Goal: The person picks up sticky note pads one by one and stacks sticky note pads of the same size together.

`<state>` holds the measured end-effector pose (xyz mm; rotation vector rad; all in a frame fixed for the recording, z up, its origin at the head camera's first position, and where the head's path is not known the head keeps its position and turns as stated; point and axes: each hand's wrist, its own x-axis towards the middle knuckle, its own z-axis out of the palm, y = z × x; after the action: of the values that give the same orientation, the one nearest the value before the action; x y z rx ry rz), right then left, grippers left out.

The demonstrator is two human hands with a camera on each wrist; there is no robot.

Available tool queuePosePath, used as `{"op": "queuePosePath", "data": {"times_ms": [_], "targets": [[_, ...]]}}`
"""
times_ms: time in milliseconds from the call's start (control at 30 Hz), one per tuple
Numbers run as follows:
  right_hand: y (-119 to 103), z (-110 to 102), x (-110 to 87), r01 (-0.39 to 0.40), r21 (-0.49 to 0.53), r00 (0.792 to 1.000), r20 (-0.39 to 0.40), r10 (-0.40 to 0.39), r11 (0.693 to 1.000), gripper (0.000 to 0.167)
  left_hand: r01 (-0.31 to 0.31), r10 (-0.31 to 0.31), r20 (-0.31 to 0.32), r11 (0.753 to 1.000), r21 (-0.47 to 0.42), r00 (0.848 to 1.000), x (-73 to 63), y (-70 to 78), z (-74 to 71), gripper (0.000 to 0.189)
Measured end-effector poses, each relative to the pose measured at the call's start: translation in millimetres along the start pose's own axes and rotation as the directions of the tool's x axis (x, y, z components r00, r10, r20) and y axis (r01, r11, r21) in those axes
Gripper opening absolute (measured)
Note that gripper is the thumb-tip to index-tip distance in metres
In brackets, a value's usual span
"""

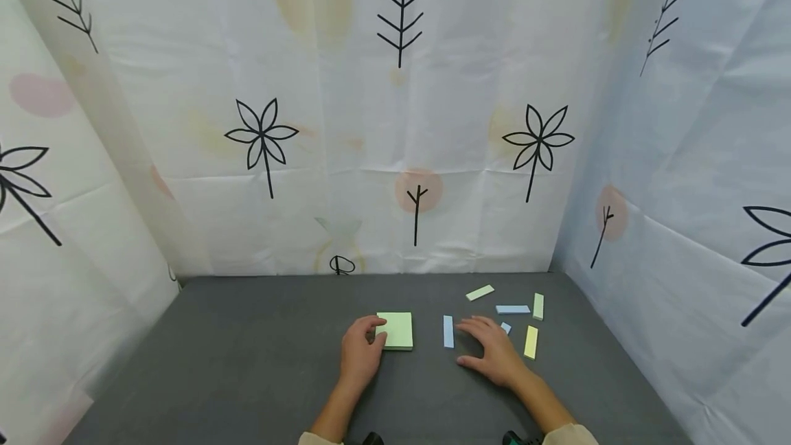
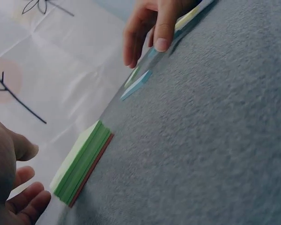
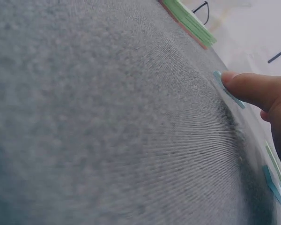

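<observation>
The green stack point(image 1: 394, 330) lies flat on the grey table point(image 1: 247, 342) in the head view, with the left hand point(image 1: 360, 356) at its 8 o'clock. That hand's thumb and fingers are well parted and overlap the stack's left edge; whether they touch it I cannot tell. At the stack's 3 o'clock an upright-lying blue strip point(image 1: 448, 332) rests just beside the right hand point(image 1: 491, 352), whose thumb and fingers spread apart around nothing. From the right hand, the small blue piece point(image 1: 506, 327) and the sideways blue strip point(image 1: 512, 310) sit at 1 o'clock, one green strip point(image 1: 479, 292) at 12 o'clock, another green strip point(image 1: 538, 306) at 2 o'clock, and the yellow strip point(image 1: 531, 342) near 3 o'clock.

In the left wrist view, the stack is at about 8 o'clock, its green layers above a reddish bottom one. The left hand is at the stack's 9 o'clock, loosely parted and gripping nothing. The right hand hangs at 12 o'clock, fingers down.

In the right wrist view, the stack shows at 1 o'clock. The right thumb, near 3 o'clock, overlaps a blue strip without pinching it.
</observation>
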<state>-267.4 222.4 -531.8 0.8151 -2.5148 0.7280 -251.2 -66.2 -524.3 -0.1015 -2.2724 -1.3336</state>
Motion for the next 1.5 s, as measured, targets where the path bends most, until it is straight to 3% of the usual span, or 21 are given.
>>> {"op": "queuePosePath", "data": {"times_ms": [200, 433, 667, 867, 1067, 1300, 1500], "targets": [[-3, -2, -5.2, 0.014, -0.017, 0.997, -0.075, -0.015, 1.000, 0.060, -0.062, 0.062, 0.000, 0.997, -0.035, 0.998, -3.5, 14.8, 9.8, 0.021], [-5, -8, -10.6, 0.019, -0.006, 0.992, -0.122, -0.019, 1.000, 0.061, -0.159, 0.171, 0.092, 0.979, -0.129, 0.981, -8.4, 31.4, 28.4, 0.020], [-2, -12, -16.6, -0.025, 0.002, 0.992, -0.122, 0.025, 1.000, 0.059, -0.184, 0.220, 0.164, 0.960, -0.210, 0.962, -14.8, 41.9, 47.8, 0.018], [1, -17, -17.2, 0.032, -0.034, 0.981, -0.191, -0.038, 0.999, 0.058, -0.168, 0.222, 0.219, 0.956, -0.239, 0.950, -20.6, 46.6, 59.0, 0.022], [4, -19, -20.6, 0.020, -0.039, 0.974, -0.223, -0.028, 0.999, 0.054, -0.134, 0.176, 0.249, 0.975, -0.177, 0.953, -22.7, 48.2, 73.0, 0.024], [5, -19, -25.8, -0.025, -0.008, 0.977, -0.214, 0.023, 1.000, 0.053, -0.167, 0.181, 0.251, 0.983, -0.078, 0.951, -20.1, 50.3, 89.5, 0.027], [3, -17, -26.3, -0.028, 0.007, 0.976, -0.214, 0.029, 1.000, 0.052, -0.151, 0.139, 0.249, 0.988, 0.029, 0.958, -22.3, 46.7, 97.2, 0.031]]}}
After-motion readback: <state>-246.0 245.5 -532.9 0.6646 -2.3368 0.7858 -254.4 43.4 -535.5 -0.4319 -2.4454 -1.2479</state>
